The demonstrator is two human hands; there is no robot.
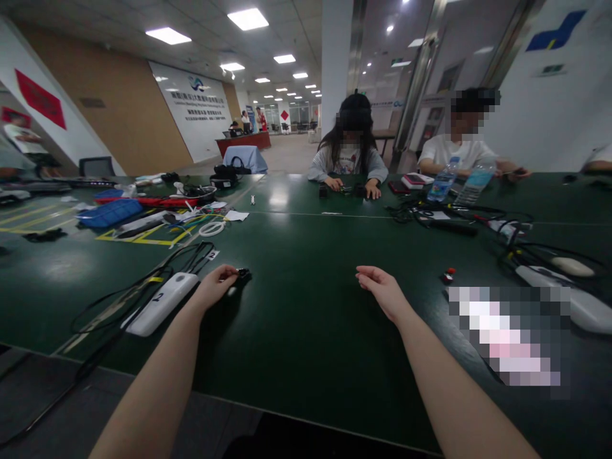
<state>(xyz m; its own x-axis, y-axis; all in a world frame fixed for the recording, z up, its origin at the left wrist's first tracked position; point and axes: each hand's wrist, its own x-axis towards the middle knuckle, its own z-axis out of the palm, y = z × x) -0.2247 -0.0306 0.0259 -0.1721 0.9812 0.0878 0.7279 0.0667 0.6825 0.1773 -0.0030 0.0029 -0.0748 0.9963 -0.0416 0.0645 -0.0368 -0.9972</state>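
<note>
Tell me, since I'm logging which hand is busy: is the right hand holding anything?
No, the right hand hovers empty over the green table, while the left hand pinches a small black part.

A long white plastic device point(161, 304) with black cables point(143, 280) lies on the dark green table point(306, 319). Further left sits a blue plastic tray point(109, 212). Two clear plastic water bottles point(442, 182) stand near two seated people point(348, 153). A small red-and-black object point(448, 275), possibly a connector, lies at right.
</note>
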